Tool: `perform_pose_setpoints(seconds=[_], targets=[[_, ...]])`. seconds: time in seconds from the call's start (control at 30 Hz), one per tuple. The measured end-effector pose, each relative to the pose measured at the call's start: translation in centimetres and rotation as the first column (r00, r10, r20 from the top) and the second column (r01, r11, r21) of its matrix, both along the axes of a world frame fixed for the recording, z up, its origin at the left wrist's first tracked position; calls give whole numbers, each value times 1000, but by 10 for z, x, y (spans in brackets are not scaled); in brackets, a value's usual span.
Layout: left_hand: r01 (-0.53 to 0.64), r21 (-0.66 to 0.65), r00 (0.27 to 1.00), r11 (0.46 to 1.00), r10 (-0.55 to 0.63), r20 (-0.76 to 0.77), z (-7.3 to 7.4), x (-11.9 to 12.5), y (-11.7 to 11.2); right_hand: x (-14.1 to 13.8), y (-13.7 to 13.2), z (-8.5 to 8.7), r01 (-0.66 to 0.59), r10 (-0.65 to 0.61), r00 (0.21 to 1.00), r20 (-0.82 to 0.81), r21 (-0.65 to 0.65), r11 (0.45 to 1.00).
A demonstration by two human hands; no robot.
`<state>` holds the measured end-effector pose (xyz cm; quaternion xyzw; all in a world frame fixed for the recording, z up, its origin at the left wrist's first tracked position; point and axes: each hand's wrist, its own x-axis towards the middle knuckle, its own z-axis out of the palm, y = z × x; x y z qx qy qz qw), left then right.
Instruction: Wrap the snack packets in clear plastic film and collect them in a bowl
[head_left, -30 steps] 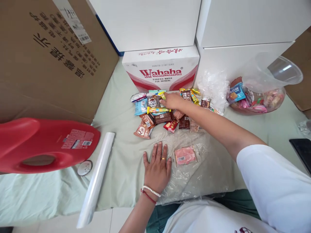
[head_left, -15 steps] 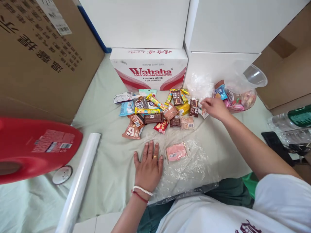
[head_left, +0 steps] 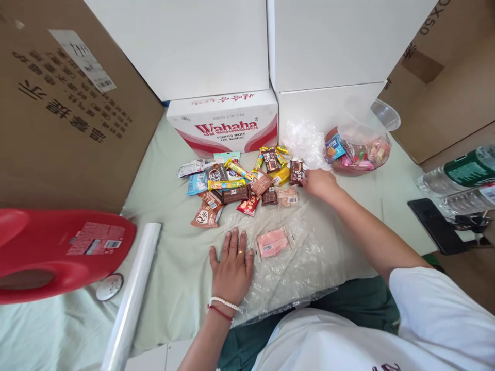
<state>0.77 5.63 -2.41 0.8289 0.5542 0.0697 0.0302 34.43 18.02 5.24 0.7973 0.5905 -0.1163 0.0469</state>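
Observation:
My left hand [head_left: 232, 268] lies flat with spread fingers on a sheet of clear plastic film [head_left: 309, 268]. Just right of it, a pink wrapped snack [head_left: 273, 242] rests on the film. My right hand [head_left: 320, 183] is closed, its fingertips at the right edge of a brown cocoa snack packet [head_left: 296, 172]. Whatever the fingers pinch is hidden. Left of that packet spreads a pile of wrapped snacks, among them a yellow stick packet [head_left: 226, 184], a red packet [head_left: 248, 205], a dark brown bar [head_left: 235, 194] and a light brown packet [head_left: 207, 214].
Behind the snacks stands a Wahaha water carton [head_left: 228, 126]. Crumpled clear plastic [head_left: 303, 141] and a bag of snacks [head_left: 359, 157] lie at the back right. A red jug [head_left: 58, 252] and a roll of film [head_left: 131, 293] occupy the left. A phone [head_left: 435, 226] and bottles [head_left: 464, 172] are at right.
My right hand has moved left, closer to the cocoa packet; the small white packet seen at its fingers before is now hidden. My left hand stays flat. The camera view has shifted.

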Motion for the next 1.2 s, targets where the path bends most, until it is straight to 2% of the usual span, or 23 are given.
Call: perform_pose_setpoints(seconds=[0.07,0.13,0.27,0.3,0.33,0.37,0.4,0.47,0.5,0.53,0.57,0.6,0.63,0.73,0.8,0.87,0.93,1.0,1.03,1.1,1.2], targets=[[4,13,1000,1000,-4,3,-1,0,0,-11,2,-1,-68,67,997,-37,-45,997],[5,22,1000,1000,-5,1,-2,0,0,-19,5,0,-130,127,990,-58,-36,991],[6,28,1000,1000,-5,-13,-3,-1,-1,-29,24,18,-98,99,995,-8,116,988],[7,28,1000,1000,-7,-15,-4,-1,-1,-32,31,24,-124,128,992,-11,155,980],[8,27,1000,1000,-8,-17,-4,-1,-1,-37,39,30,-202,211,977,-28,181,962],[8,26,1000,1000,-8,-16,-4,-2,-1,-44,46,35,-329,345,937,-55,192,925],[9,25,1000,1000,-9,-14,-4,-2,-1,-54,51,37,-489,510,856,-84,190,851],[8,17,1000,1000,-8,-6,-4,-2,-1,-76,56,33,-772,791,602,-106,174,611],[6,10,1000,1000,-6,-2,-3,-2,-1,-89,56,27,-850,865,493,-93,159,502],[2,1,1000,1000,-2,1,-2,-1,0,-101,55,20,-893,904,421,-70,140,427],[-2,-8,1000,1000,2,4,-1,-1,0,-111,53,12,-913,921,387,-46,123,389],[-6,-17,1000,1000,7,8,0,0,0,-119,51,5,-917,924,382,-27,114,383],[-10,-25,1000,1000,11,12,1,0,0,-125,50,-1,-910,917,399,-21,117,399],[-10,-43,1000,999,11,27,3,1,-1,-126,47,-5,-849,872,481,-86,203,488],[-7,-50,999,999,9,42,3,2,-1,-115,42,4,-775,843,501,-194,332,537],[-6,-55,998,998,9,59,4,2,-2,-99,30,20,-675,808,474,-349,445,588],[-10,-62,997,998,14,71,5,3,-2,-86,8,35,-582,720,456,-523,437,686],[-11,-67,997,998,16,77,5,3,-2,-79,-21,41,-554,609,468,-640,325,767],[-11,-67,997,998,16,78,5,3,-2,-79,-37,39,-561,574,496,-652,264,784],[-7,-62,997,998,12,76,4,3,-1,-86,-66,28,-593,575,579,-578,187,784],[-8,-49,998,999,11,63,3,3,-2,-104,-100,0,-656,673,666,-322,176,734]])
